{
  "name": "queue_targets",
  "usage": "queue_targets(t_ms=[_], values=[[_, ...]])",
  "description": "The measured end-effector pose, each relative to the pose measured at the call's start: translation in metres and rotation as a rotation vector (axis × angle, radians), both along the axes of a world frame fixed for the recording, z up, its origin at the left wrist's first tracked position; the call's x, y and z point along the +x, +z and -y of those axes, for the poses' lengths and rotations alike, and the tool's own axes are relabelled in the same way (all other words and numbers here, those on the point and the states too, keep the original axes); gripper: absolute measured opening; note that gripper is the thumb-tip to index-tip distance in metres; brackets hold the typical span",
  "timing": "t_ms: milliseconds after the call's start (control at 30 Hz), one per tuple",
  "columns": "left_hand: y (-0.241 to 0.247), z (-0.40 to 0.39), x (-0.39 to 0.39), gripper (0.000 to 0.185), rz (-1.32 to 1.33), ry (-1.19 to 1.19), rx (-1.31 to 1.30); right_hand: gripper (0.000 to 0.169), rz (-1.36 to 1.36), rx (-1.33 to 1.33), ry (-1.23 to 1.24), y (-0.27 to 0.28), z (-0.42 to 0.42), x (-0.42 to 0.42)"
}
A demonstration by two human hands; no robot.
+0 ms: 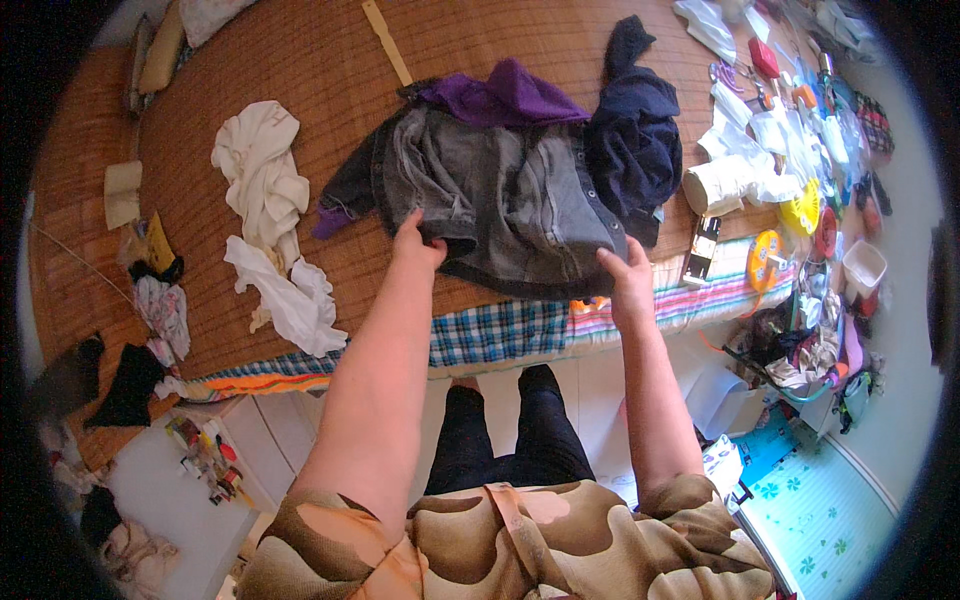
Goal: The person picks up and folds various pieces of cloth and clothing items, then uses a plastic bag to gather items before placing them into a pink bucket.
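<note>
A dark grey garment with snap buttons (510,187), probably a denim jacket, lies spread on the woven mat (337,45). My left hand (420,244) grips its near edge, thumb on top. At its near right corner, my right hand (632,281) pinches the edge beside the snaps. Purple cloth (510,94) shows along the garment's far side, and a bit more peeks out at its left end. Against its right side rests a bunched navy garment (636,142). The fingers under the cloth are hidden.
Crumpled cream cloth (262,180) and white cloth (289,296) lie on the left. Beyond the garment is a flat wooden strip (388,41). On the right are a phone (702,251), a white roll (720,185), an orange reel (765,260) and plastic bags. Checked fabric (499,330) covers the near edge.
</note>
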State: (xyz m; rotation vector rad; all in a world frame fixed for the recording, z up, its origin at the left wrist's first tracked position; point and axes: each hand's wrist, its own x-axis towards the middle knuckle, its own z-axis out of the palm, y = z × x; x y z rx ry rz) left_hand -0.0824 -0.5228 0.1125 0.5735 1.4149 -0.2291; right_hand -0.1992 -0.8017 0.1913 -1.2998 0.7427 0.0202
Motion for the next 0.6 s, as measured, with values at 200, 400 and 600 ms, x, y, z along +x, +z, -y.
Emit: queue_targets(t_ms=[200,400,600], values=[[0.113,-0.045,0.050,0.042,0.363,-0.097,0.705,0.032,0.211,0.335,0.009,0.073,0.046,0.046],[0.245,-0.070,-0.008,0.045,0.923,-0.744,1.853,0.041,0.162,0.072,0.102,0.155,0.051,0.028],[0.128,-0.008,-0.126,0.052,0.823,-2.217,1.287,0.049,0.204,-0.658,0.829,0.094,-0.087,0.004]])
